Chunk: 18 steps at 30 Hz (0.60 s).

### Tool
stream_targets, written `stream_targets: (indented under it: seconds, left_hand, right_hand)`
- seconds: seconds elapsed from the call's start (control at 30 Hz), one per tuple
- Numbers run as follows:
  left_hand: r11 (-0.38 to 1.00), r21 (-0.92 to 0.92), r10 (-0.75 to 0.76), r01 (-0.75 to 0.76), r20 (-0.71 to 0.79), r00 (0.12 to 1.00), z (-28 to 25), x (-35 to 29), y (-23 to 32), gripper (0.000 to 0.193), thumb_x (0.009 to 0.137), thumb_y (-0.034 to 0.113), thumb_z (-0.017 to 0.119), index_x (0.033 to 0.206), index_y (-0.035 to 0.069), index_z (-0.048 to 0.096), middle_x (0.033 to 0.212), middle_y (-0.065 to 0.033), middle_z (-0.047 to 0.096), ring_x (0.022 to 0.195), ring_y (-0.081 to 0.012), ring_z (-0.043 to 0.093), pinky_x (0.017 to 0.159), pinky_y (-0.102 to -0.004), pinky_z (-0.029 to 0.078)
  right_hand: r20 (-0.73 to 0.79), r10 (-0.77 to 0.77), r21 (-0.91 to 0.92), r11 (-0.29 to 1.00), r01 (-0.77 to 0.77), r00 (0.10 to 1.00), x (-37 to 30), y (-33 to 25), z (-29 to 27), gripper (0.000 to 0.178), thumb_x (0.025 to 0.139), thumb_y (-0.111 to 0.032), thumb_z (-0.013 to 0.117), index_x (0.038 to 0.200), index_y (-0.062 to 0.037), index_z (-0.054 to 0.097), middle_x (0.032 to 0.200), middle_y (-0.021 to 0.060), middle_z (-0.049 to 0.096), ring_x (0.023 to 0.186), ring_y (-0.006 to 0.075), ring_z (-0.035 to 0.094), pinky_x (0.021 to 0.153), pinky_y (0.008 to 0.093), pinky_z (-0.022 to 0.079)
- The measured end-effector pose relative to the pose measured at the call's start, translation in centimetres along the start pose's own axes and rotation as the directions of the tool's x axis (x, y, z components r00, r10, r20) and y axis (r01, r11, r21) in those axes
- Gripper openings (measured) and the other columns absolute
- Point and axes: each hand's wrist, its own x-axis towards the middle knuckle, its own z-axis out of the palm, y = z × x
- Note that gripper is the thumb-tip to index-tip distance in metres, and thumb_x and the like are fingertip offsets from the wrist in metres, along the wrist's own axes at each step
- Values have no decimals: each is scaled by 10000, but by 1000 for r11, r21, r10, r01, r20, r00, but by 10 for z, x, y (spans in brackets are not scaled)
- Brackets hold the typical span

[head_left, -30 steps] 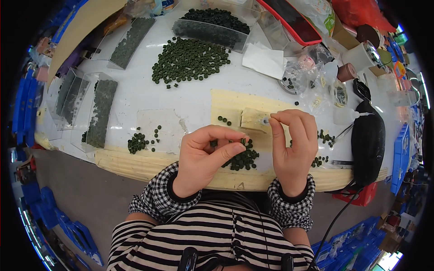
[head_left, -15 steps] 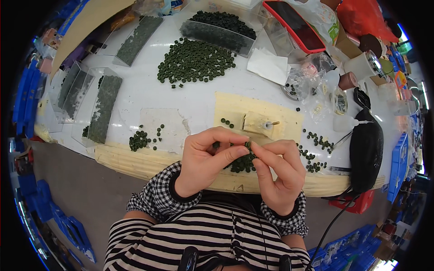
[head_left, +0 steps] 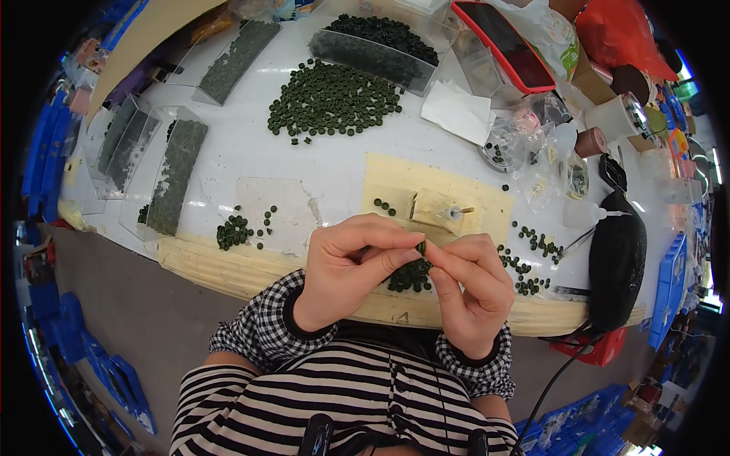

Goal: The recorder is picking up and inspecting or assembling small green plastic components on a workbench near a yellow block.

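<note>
Between thumb and index finger, my left hand (head_left: 342, 266) pinches a small dark green disc (head_left: 421, 248) edge-on. My right hand (head_left: 477, 285) meets it from the other side, fingers curled and index tip against the disc. Just beneath the fingertips lies a heap of similar dark green discs (head_left: 409, 278), partly hidden by my hands. Beyond them a yellowish block (head_left: 433, 208) with a thin pin sticking out rests on a yellow sheet (head_left: 380, 176). A few loose discs (head_left: 384, 206) sit beside the block.
A large spread of green discs (head_left: 334, 99) lies at the back, before a clear box (head_left: 372, 52). Clear trays (head_left: 176, 178) stand left. Smaller groups of discs flank my hands. A red-cased phone (head_left: 506, 45), white paper (head_left: 456, 112) and a black bag-like thing (head_left: 617, 258) are at right.
The view has shifted slightly. The disc at my fingertips shows more plainly now; both hands keep nearly the same pose.
</note>
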Motion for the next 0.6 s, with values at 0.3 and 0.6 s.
stream_targets:
  seconds: [0.3, 0.6]
  left_hand:
    - [1000, 24, -16, 16, -2, 1000, 0, 0, 1, 230, 808, -65, 694, 1015, 29, 728, 853, -27, 646, 619, -17, 433, 546, -170, 335]
    - [997, 47, -66, 67, -21, 998, 1, 1, 5, 211, 821, -37, 694, 1021, 25, 718, 857, -10, 650, 601, -5, 406, 536, -167, 320]
  right_hand:
    - [24, -57, -24, 998, 58, 998, 2, 6, -2, 297, 746, 34, 725, 1032, -48, 725, 875, 53, 664, 768, 193, 580, 668, 284, 450]
    - [22, -23, 44, 999, 22, 1000, 1, 7, -1, 313, 760, 43, 712, 1061, -42, 718, 891, 63, 657, 778, 188, 583, 677, 276, 459]
